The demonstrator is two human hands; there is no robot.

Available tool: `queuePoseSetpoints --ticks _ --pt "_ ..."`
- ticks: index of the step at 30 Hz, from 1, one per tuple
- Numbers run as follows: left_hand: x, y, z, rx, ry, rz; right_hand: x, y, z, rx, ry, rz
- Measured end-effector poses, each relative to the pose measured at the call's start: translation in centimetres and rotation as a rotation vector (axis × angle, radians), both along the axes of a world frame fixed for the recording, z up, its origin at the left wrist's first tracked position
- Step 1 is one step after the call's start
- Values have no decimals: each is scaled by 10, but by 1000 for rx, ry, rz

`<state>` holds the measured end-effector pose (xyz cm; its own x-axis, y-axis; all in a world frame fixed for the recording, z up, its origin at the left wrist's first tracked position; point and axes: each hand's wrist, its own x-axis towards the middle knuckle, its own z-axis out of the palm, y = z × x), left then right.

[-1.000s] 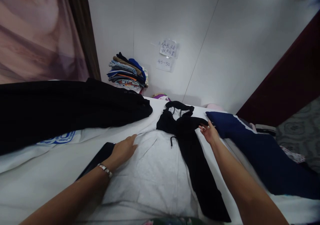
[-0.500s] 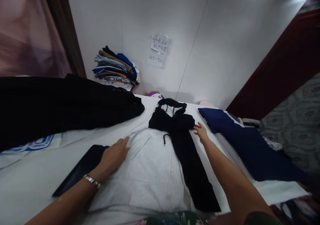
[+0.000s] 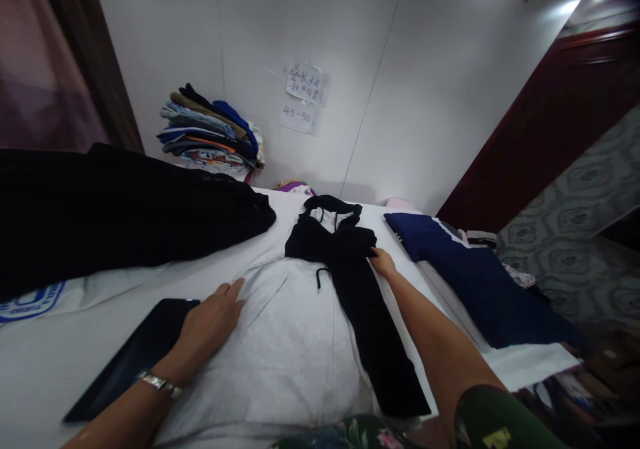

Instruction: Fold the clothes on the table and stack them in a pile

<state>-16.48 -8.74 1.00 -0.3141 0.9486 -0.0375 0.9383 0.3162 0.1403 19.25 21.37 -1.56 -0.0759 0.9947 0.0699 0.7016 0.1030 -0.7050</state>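
A hooded sweatshirt (image 3: 300, 329) lies spread out, its pale grey body nearest me and its black hood at the far end. One black sleeve runs down along the right side, and a black part lies folded across the chest. My right hand (image 3: 383, 262) has its fingers closed at the right edge of that folded black part; the fingertips are partly hidden. At the garment's left edge, my left hand (image 3: 213, 319) rests flat with its fingers stretched out. A dark tablet-like slab (image 3: 133, 356) lies beside and partly behind the left wrist.
Black clothing (image 3: 125, 216) covers the left of the white table (image 3: 260, 239), over a white garment with blue print (image 3: 37, 300). A stack of folded clothes (image 3: 213, 132) stands at the back left. Navy clothing (image 3: 460, 272) lies to the right. Handwritten paper signs (image 3: 305, 92) hang on the wall.
My right hand has moved in to the sweatshirt's black edge, and its fingers, spread before, have closed there. My left hand stays by the left edge. The view has shifted slightly right.
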Motion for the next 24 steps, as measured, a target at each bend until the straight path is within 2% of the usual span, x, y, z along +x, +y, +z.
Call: queuePoseSetpoints --ticks 5,11,15,19,21,24 --pt "0 -1 1 18 -27 15 -1 -3 6 58 -129 -4" --pt "2 -3 4 33 -48 20 -5 -5 29 116 -79 -42" --pt "3 -4 4 50 -59 26 4 -12 62 178 2 7" --pt "3 -5 5 49 -68 31 21 -30 111 284 61 102" --pt "3 -6 6 44 -77 31 27 -43 135 208 119 154" --pt "3 -6 7 51 -80 29 34 -63 160 -69 200 255"
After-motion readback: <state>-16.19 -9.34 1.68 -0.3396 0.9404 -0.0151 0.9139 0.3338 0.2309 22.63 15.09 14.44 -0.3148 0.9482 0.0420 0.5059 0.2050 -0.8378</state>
